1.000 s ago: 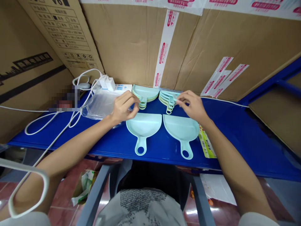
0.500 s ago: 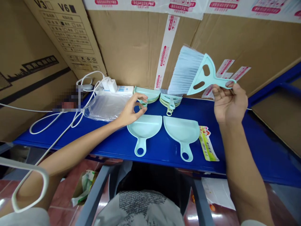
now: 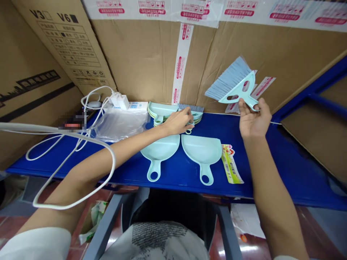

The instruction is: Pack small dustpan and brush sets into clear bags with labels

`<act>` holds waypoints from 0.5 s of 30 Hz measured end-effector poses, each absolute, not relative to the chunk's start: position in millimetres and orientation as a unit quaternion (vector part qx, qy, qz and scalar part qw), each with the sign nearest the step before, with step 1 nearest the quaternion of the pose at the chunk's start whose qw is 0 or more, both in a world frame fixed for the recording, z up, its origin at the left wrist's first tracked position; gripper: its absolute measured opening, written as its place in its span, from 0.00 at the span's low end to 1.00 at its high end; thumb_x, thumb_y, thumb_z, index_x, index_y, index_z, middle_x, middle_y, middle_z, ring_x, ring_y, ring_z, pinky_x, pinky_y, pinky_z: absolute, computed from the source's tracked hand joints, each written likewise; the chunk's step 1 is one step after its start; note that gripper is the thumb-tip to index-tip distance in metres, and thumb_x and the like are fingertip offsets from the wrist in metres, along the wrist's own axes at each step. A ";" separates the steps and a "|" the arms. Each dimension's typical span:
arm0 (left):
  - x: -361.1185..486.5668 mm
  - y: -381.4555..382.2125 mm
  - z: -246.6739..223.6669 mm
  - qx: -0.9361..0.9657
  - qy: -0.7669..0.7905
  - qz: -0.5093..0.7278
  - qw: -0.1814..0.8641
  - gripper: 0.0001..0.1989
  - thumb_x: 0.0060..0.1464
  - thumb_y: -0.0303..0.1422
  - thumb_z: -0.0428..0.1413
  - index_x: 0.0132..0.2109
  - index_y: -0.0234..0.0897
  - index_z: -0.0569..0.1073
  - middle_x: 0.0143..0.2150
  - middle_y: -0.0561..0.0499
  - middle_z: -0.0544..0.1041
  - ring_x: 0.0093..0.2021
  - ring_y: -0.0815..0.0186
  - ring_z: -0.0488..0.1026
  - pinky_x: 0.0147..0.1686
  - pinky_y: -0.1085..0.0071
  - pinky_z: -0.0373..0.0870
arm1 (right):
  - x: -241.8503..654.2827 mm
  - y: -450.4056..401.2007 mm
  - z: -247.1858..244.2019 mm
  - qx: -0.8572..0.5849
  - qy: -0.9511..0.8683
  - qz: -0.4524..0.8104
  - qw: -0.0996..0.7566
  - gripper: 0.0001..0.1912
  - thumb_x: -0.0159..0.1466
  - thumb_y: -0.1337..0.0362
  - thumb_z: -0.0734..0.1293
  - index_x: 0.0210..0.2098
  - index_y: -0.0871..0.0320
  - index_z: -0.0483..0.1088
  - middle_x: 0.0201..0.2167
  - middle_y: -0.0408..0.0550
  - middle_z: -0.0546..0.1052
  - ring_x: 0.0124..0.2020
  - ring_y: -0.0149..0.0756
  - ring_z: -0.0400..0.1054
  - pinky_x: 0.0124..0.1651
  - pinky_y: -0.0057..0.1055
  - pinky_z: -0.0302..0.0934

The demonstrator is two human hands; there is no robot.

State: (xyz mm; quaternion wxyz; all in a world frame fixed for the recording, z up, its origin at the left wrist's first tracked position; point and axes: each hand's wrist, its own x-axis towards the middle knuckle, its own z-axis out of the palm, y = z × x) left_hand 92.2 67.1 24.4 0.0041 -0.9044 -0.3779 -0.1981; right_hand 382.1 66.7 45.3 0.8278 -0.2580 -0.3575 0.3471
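Note:
My right hand (image 3: 254, 121) is closed on the handle of a pale green hand brush (image 3: 240, 86), raised at the right with its blue-grey bristles pointing up and left. My left hand (image 3: 180, 121) reaches to a stack of hand brushes (image 3: 199, 109) at the back of the table, its fingers curled round the handle of the top one. Just left of that stack are several piled dustpans (image 3: 162, 108). In front, two mint dustpans lie side by side, the left dustpan (image 3: 160, 147) partly under my left forearm and the right dustpan (image 3: 202, 148) in full view.
A yellow-green printed card (image 3: 231, 164) lies right of the dustpans on the blue table (image 3: 173, 177). Clear plastic bags (image 3: 119, 124) and a power strip with white plugs (image 3: 120, 101) are at the left. A white cable (image 3: 112, 159) loops across my left arm. Cardboard boxes (image 3: 146, 61) stand behind.
My left hand has moved right, from beside the dustpan pile to the brush stack, and its fingers have closed. The brush in my right hand has lowered and turned slightly.

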 end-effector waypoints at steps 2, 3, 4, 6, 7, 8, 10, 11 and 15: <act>95.5 72.5 20.9 -0.904 -0.375 -0.207 -0.020 0.07 0.65 0.34 0.65 0.46 0.36 0.85 0.55 0.40 0.76 0.45 0.54 0.80 0.42 0.61 0.75 | 385.9 68.7 42.2 -0.274 -0.379 0.342 0.815 0.21 0.61 0.55 0.76 0.25 0.50 0.61 0.26 0.38 0.66 0.45 0.43 0.82 0.57 0.44 0.78; 95.0 76.0 19.4 -0.903 -0.365 -0.224 -0.034 0.06 0.65 0.34 0.65 0.44 0.37 0.86 0.52 0.41 0.77 0.44 0.56 0.80 0.43 0.61 0.75 | 387.0 69.1 41.4 -0.278 -0.387 0.340 0.811 0.21 0.60 0.54 0.76 0.25 0.50 0.61 0.26 0.38 0.66 0.46 0.44 0.82 0.57 0.45 0.78; 93.8 79.9 18.4 -0.902 -0.352 -0.245 -0.049 0.05 0.64 0.33 0.66 0.43 0.37 0.86 0.50 0.42 0.78 0.43 0.57 0.80 0.44 0.61 0.75 | 387.4 69.3 41.0 -0.280 -0.393 0.338 0.808 0.21 0.60 0.53 0.77 0.25 0.50 0.61 0.26 0.38 0.65 0.46 0.44 0.81 0.57 0.45 0.78; 91.6 88.2 19.2 -0.893 -0.332 -0.296 -0.075 0.04 0.62 0.32 0.67 0.40 0.37 0.87 0.45 0.43 0.79 0.42 0.59 0.79 0.46 0.61 0.76 | 386.9 68.6 41.0 -0.276 -0.401 0.333 0.807 0.21 0.60 0.52 0.77 0.26 0.50 0.61 0.26 0.38 0.64 0.46 0.44 0.82 0.56 0.45 0.78; 91.1 92.3 21.3 -0.884 -0.329 -0.322 -0.085 0.04 0.61 0.32 0.68 0.39 0.36 0.87 0.44 0.44 0.79 0.40 0.59 0.79 0.46 0.62 0.76 | 386.2 68.0 41.3 -0.273 -0.406 0.329 0.807 0.22 0.60 0.52 0.77 0.27 0.50 0.60 0.26 0.38 0.64 0.46 0.44 0.82 0.55 0.45 0.79; 90.9 96.1 24.6 -0.873 -0.331 -0.347 -0.092 0.04 0.60 0.32 0.68 0.38 0.36 0.86 0.43 0.45 0.80 0.39 0.60 0.78 0.45 0.62 0.77 | 385.5 67.4 41.6 -0.272 -0.414 0.326 0.806 0.22 0.60 0.51 0.77 0.27 0.50 0.60 0.26 0.38 0.64 0.46 0.44 0.82 0.54 0.45 0.79; 89.9 103.1 34.7 -0.845 -0.340 -0.401 -0.097 0.05 0.61 0.32 0.67 0.37 0.36 0.85 0.42 0.46 0.81 0.37 0.62 0.78 0.43 0.62 0.77 | 384.9 66.8 41.8 -0.271 -0.425 0.318 0.803 0.23 0.61 0.50 0.77 0.27 0.50 0.59 0.27 0.38 0.65 0.45 0.44 0.82 0.52 0.44 0.80; 88.0 106.6 41.4 -0.830 -0.344 -0.428 -0.096 0.06 0.62 0.32 0.66 0.37 0.36 0.84 0.41 0.47 0.81 0.36 0.63 0.78 0.43 0.63 0.77 | 385.2 67.0 41.6 -0.272 -0.425 0.314 0.805 0.24 0.61 0.50 0.77 0.27 0.50 0.59 0.27 0.38 0.65 0.45 0.43 0.82 0.51 0.43 0.80; 59.6 120.6 74.0 -0.739 -0.365 -0.551 -0.134 0.11 0.69 0.36 0.62 0.37 0.36 0.76 0.32 0.50 0.79 0.31 0.65 0.79 0.40 0.66 0.77 | 390.3 71.3 40.0 -0.273 -0.388 0.301 0.827 0.23 0.61 0.49 0.78 0.28 0.51 0.62 0.29 0.39 0.70 0.41 0.40 0.82 0.46 0.40 0.81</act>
